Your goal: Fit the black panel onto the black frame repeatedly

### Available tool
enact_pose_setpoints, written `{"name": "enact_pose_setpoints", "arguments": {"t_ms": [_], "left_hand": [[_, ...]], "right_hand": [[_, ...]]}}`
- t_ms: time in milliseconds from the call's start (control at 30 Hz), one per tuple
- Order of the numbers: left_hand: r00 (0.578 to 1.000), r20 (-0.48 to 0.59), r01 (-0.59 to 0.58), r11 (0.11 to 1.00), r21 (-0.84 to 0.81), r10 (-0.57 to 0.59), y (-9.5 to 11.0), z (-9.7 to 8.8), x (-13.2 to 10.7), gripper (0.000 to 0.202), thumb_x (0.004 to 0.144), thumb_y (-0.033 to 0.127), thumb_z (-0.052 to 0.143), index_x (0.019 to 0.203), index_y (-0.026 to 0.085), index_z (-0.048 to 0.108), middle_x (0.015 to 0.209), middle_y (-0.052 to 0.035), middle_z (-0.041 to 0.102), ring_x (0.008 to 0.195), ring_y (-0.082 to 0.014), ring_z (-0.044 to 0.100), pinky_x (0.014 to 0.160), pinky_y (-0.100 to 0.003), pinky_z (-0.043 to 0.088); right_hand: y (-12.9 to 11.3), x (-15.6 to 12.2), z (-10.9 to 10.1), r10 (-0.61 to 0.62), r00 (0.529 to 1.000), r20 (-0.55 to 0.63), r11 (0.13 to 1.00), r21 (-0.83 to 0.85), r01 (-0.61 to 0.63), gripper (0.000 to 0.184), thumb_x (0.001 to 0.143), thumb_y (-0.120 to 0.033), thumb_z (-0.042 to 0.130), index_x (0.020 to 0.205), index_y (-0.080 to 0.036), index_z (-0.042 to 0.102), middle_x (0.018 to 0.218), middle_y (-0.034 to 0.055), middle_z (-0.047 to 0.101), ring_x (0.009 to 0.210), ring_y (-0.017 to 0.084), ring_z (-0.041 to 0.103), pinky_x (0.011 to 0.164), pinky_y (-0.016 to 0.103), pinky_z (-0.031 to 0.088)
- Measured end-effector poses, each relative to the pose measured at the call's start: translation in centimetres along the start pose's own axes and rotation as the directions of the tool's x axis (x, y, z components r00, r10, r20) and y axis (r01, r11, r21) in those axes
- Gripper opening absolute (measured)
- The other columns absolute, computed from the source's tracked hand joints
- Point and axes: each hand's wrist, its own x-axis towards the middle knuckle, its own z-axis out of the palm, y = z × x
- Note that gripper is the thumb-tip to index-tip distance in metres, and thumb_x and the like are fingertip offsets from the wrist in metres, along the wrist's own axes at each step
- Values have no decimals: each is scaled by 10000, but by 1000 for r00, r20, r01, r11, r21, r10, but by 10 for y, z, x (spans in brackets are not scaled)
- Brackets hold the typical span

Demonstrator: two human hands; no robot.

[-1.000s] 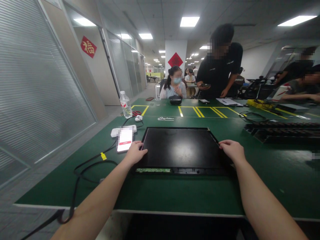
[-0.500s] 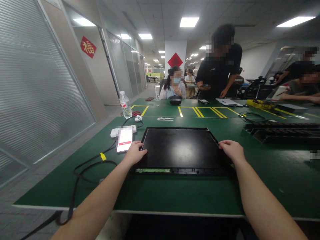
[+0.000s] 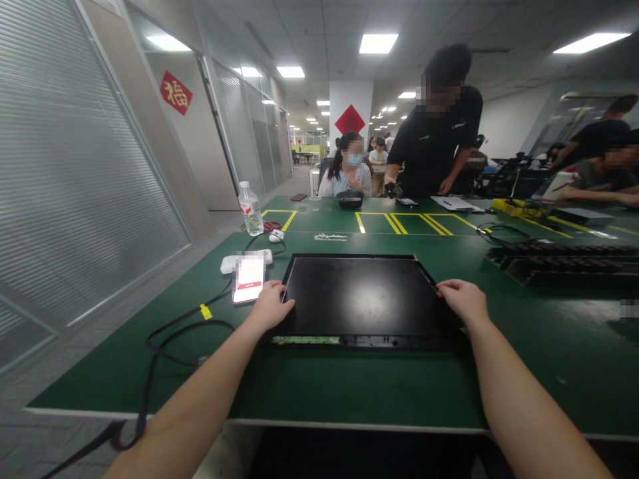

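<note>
A black display panel (image 3: 359, 293) lies on the green table in front of me, its dark screen facing up. Along its near edge a green circuit strip (image 3: 306, 340) is exposed on the left part. My left hand (image 3: 272, 306) grips the panel's left edge, thumb over the top. On the opposite side my right hand (image 3: 463, 301) pinches the right edge, and its fingertips are partly hidden. A lit phone (image 3: 248, 279) rests just left of my left hand, leaning on a white object (image 3: 228, 265).
Left of the panel, a black cable (image 3: 174, 324) with a yellow tag loops over the table edge. A water bottle (image 3: 250, 209) and red-handled scissors (image 3: 272, 226) stand farther back. Dark long racks (image 3: 564, 263) lie at right. A standing person (image 3: 434, 133) and a seated person (image 3: 349, 169) are across the table.
Both my hands and the panel stay practically still. Across the table, the standing person's hand with a dark device has shifted left and tilted.
</note>
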Motion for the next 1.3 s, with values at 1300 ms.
{"name": "enact_pose_setpoints", "arguments": {"t_ms": [1300], "left_hand": [[998, 30, -66, 977, 204, 61, -3, -16, 5, 309, 830, 70, 485, 898, 133, 780, 1006, -181, 759, 1072, -314, 700, 935, -353, 527]], "right_hand": [[4, 2, 3, -17, 1000, 8, 999, -30, 17, 220, 707, -271, 625, 826, -256, 810, 840, 41, 778, 813, 234, 674, 685, 323, 459]]}}
